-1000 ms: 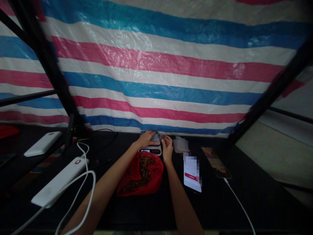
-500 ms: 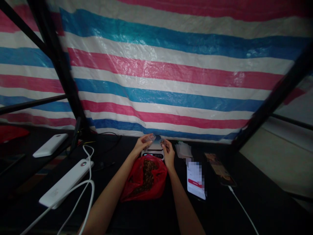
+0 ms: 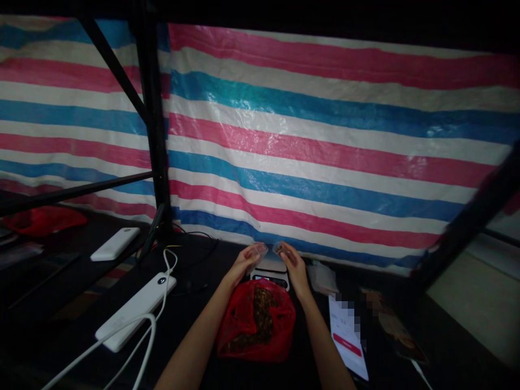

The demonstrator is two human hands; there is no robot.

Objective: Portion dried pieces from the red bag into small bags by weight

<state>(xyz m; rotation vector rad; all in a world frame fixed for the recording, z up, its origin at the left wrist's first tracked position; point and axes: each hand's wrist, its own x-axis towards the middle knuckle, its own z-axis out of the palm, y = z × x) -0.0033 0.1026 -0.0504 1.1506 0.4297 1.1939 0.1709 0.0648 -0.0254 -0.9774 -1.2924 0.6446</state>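
Note:
My left hand (image 3: 246, 261) and my right hand (image 3: 293, 264) are raised just above a small white scale (image 3: 271, 272) at the back of the dark table. Between them they pinch a small clear plastic bag (image 3: 268, 250), one hand on each side. What the bag holds is too small to tell. In front of the scale, between my forearms, lies an open red plastic bag (image 3: 257, 319) with dark brown dried pieces in it.
A striped pink, blue and white tarp (image 3: 325, 151) hangs behind the table. Black frame posts (image 3: 152, 124) stand left and right. A white power bank (image 3: 136, 310) with white cables, another white pack (image 3: 115, 244), two phones (image 3: 348, 341) and clear bags (image 3: 323, 277) lie around.
Both hands have lifted off the scale, holding the small clear bag up between them. The camera has swung to the right and tilted down.

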